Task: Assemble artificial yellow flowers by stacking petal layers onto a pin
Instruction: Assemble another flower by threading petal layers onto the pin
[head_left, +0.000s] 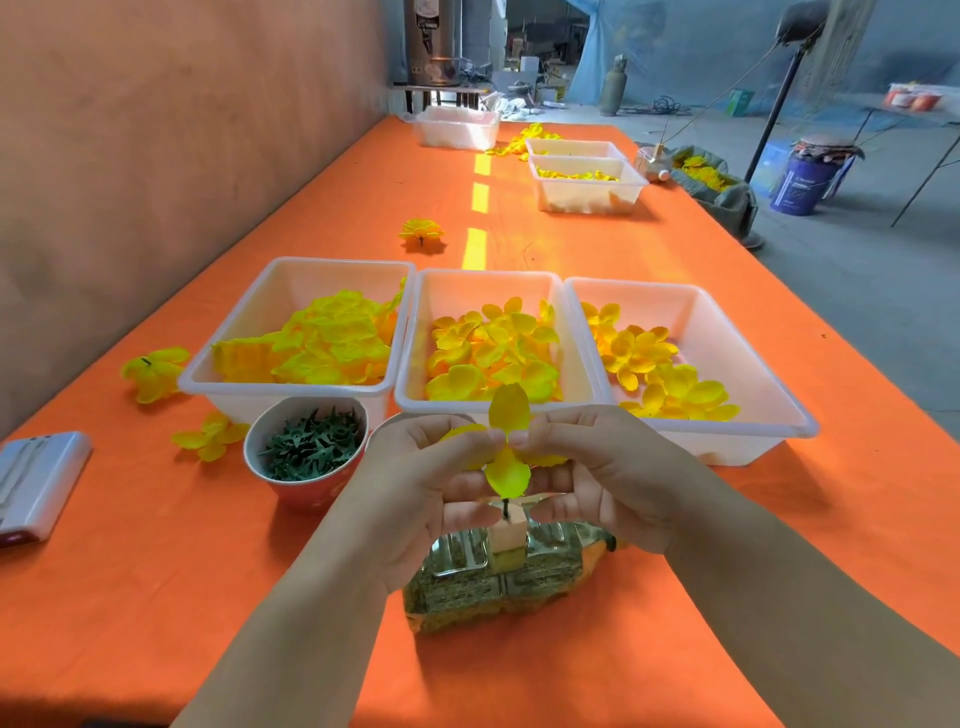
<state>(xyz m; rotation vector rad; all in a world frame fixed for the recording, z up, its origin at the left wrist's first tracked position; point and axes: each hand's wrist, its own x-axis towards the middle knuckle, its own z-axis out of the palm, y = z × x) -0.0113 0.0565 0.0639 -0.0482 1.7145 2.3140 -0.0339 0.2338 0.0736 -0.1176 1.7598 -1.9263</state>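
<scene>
**Petal layer** (509, 415): yellow, being held just above the pin (505, 510), over the near middle of the orange worktop (156, 571). One petal is standing upward and one is hanging toward the pin's tip. Whether it is touching the pin cannot be told.

**Left hand** (431, 483): fingers curling, thumb and forefinger pinching the layer at its centre from the left.

**Right hand** (597, 467): fingers curling, pinching the same centre from the right.

**Pin**: dark, standing upright in a small pale block (506, 538), which is sitting on a clear bottle (467, 592) lying on its side.

**Bowl** (304, 496): sitting just left of the left hand and holding green plastic pieces (306, 447).

**Left tub** (249, 402), **middle tub** (488, 291), **right tub** (727, 364): white, standing side by side behind the hands, each holding yellow petals.

**Loose flowers**: one (156, 371) lying left of the left tub, one (210, 436) beside the bowl, and one (422, 232) behind the tubs.

**White device** (36, 478): lying at the worktop's left edge.

**Far tubs** (587, 192): standing well apart, toward the far end.
</scene>
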